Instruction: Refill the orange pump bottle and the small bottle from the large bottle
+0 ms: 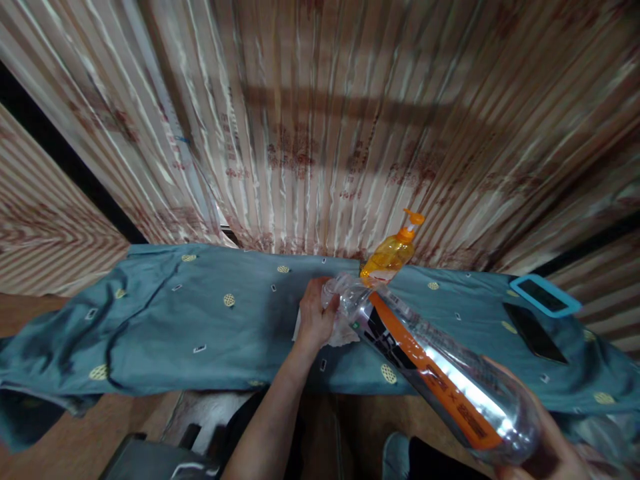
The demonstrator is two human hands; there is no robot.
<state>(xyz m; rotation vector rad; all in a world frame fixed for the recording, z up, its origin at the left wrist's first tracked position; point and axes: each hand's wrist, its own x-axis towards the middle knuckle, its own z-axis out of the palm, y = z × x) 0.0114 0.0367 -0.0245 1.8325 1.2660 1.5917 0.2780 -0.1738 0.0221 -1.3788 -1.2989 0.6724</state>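
Observation:
A big clear plastic bottle [440, 373] with an orange and black label lies slanted across the view, held above the cloth-covered table. Its neck points to the left and away from me, its base toward me at the lower right. My left hand [316, 313] is closed around the neck end; whether a cap is there I cannot make out. At the base, my right hand [550, 437] grips the bottle from the right, partly hidden behind it. Under my left hand a white tissue [345, 333] rests on the cloth. Behind the neck stands an orange pump bottle [389, 259] with yellow liquid.
A teal patterned cloth [165, 320] covers the narrow table. On its right side lie a dark phone [535, 331] and a light-blue-framed device [545, 295]. Pleated striped curtains [310, 133] hang right behind the table. A grey stool [155, 460] stands at the lower left.

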